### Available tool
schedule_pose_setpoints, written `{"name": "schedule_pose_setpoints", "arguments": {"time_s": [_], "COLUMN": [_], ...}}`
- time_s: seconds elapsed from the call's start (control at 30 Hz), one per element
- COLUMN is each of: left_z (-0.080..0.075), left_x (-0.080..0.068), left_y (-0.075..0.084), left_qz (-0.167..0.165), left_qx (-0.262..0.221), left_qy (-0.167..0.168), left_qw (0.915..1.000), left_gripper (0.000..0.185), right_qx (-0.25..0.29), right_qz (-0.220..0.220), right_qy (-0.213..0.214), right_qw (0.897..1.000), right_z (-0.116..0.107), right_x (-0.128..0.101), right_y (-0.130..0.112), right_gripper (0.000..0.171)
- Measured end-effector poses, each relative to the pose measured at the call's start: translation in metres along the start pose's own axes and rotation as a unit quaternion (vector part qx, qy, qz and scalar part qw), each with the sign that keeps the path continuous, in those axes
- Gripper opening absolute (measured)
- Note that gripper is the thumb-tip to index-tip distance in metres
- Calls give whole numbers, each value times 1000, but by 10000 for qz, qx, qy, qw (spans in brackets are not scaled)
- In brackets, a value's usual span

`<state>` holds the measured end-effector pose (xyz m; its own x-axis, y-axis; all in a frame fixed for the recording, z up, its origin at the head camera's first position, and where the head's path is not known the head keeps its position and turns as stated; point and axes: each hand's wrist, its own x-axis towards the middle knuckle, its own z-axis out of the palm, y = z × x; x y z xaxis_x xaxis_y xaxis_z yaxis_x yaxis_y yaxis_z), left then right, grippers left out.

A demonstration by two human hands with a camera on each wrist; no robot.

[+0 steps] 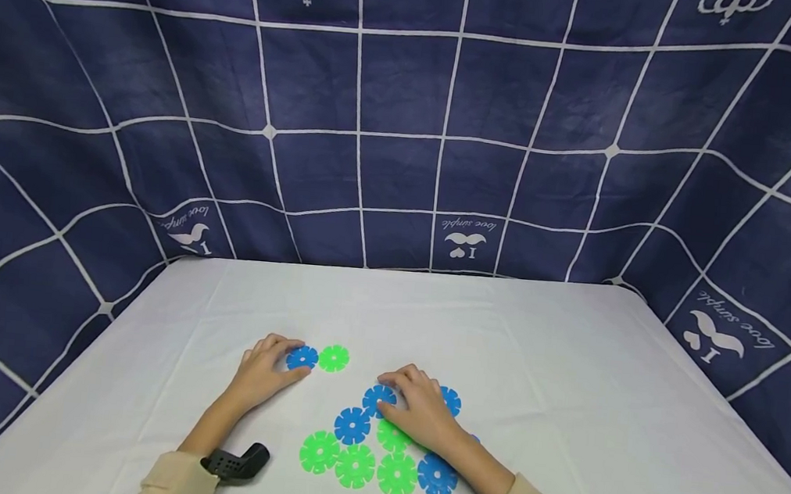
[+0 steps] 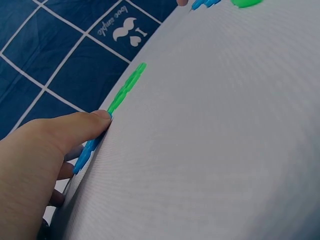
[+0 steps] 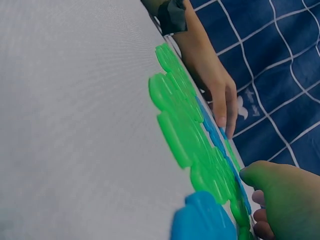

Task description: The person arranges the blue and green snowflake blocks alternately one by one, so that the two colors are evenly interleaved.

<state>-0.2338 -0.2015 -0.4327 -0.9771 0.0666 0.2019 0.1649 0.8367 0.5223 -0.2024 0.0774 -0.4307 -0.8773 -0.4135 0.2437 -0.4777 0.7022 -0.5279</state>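
On the left, my left hand holds a flat blue notched plastic disc between thumb and fingers, flat against the white cloth. A green notched disc sits edge to edge with it on its right. In the left wrist view, the thumb lies along the blue disc's edge. My right hand has its thumb and index finger at the edges of another blue disc. Below that, a blue disc and a green disc lie close by, the green one partly hidden by the hand.
Green discs and a blue disc form a row nearer me. Another blue disc shows behind the right hand. White cloth covers the table; a dark blue checked curtain surrounds its back and sides.
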Motion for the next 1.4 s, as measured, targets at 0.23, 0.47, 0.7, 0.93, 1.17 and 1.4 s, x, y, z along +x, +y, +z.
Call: {"name": "schedule_pose_setpoints", "arguments": {"time_s": [0.23,0.47,0.7,0.93,1.17,1.4], "left_z": [0,1,1,2,4,3], "left_x": [-1,0,0,-1,-3,-3], "left_y": [1,3,3,1,1,1], "left_qz": [-62,-178,-123,-60,-40,8], "left_qx": [39,16,21,136,141,144], "left_qy": [107,48,7,-12,-26,62], "left_qw": [9999,9998,9999,9999,9999,9999], "left_gripper": [46,45,47,50,51,50], "right_qx": [-126,-146,169,400,709,1097], "right_qz": [9,53,32,-106,-15,-142], "right_qy": [-188,-193,7,31,-230,-384], "right_qw": [9997,9997,9999,9991,9972,9931], "right_z": [1,1,1,0,-2,-3], "right_x": [1,0,1,1,1,3], "right_y": [0,0,0,1,0,-3], "right_gripper": [42,44,41,39,37,31]}}
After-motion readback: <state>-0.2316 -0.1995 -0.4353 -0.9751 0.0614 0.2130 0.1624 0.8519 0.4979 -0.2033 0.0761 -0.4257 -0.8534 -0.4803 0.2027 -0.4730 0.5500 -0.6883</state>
